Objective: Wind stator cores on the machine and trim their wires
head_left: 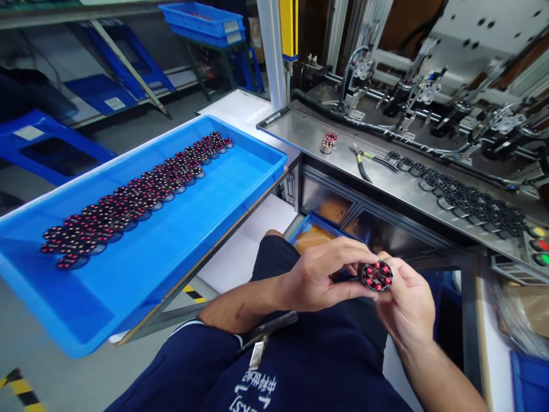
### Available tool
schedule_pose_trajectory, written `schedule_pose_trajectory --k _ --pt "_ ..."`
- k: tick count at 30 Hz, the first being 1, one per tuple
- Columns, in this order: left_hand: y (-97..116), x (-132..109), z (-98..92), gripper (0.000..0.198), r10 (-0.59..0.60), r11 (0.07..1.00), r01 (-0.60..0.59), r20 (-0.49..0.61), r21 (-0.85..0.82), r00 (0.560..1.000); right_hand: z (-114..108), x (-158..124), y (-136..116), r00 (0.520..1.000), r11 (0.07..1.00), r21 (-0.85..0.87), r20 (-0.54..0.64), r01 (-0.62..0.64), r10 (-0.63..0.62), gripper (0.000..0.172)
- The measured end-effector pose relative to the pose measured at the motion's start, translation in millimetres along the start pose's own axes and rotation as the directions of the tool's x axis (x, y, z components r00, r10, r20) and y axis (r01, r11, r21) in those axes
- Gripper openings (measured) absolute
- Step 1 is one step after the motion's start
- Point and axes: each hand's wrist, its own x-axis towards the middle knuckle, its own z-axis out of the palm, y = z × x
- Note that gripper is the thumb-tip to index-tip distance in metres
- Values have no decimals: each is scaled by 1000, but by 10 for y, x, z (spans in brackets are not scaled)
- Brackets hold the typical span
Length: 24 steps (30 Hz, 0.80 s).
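Note:
Above my lap, a round black motor part (377, 276) with red coils faces up between my hands. My left hand (328, 272) pinches it from the left side, fingers and thumb closed around its rim. My right hand (407, 297) holds the same part from the right, its fingertips on the edge. What lies beneath the part is hidden by my fingers. To the left, many similar red and black parts (141, 197) stand in rows in a blue tray (189, 229).
On the metal bench (295, 129) are two loose coil parts (328, 144), pliers (362, 163) and rows of black rings (472, 200). Machine fixtures (429, 91) stand behind them. Buttons (541, 245) sit at the far right. Blue crates (206, 26) are at the back.

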Motion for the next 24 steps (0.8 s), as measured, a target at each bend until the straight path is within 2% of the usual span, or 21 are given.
schedule_pose_trajectory --k 3,6,8,9,11,13,15,16,17,20,24 --pt "11 -22 -9 43 -56 994 56 9 -94 998 -17 11 3 1000 999 -33 0 31 -31 27" --pt "28 -47 2 38 -173 951 180 50 -253 984 -87 11 -9 992 974 -190 -4 123 -126 24" --pt "29 -61 24 35 -250 867 264 90 -424 964 -152 11 -48 964 907 -330 38 260 -262 16" --pt "24 -66 39 36 -297 797 308 106 -519 949 -186 14 -77 935 847 -400 85 349 -345 12" --pt "4 -71 73 44 -432 615 417 157 -669 888 -248 27 -147 851 685 -515 212 516 -481 13" --pt "-18 -67 105 48 -538 407 565 312 -718 783 -302 47 -212 778 533 -583 329 613 -535 18" --pt "-28 -49 131 48 -548 245 702 502 -669 669 -348 70 -260 741 449 -609 393 654 -545 22" --pt "-24 -36 140 47 -542 202 736 552 -646 634 -367 81 -279 729 434 -605 411 667 -547 24" --pt "-16 -22 148 46 -548 185 747 564 -639 618 -383 91 -296 717 432 -589 428 683 -551 26" --pt "24 18 161 42 -624 226 705 456 -672 635 -416 120 -353 692 481 -500 471 720 -547 32" --pt "50 30 169 42 -643 245 688 417 -683 643 -432 152 -423 722 547 -471 456 692 -520 36"
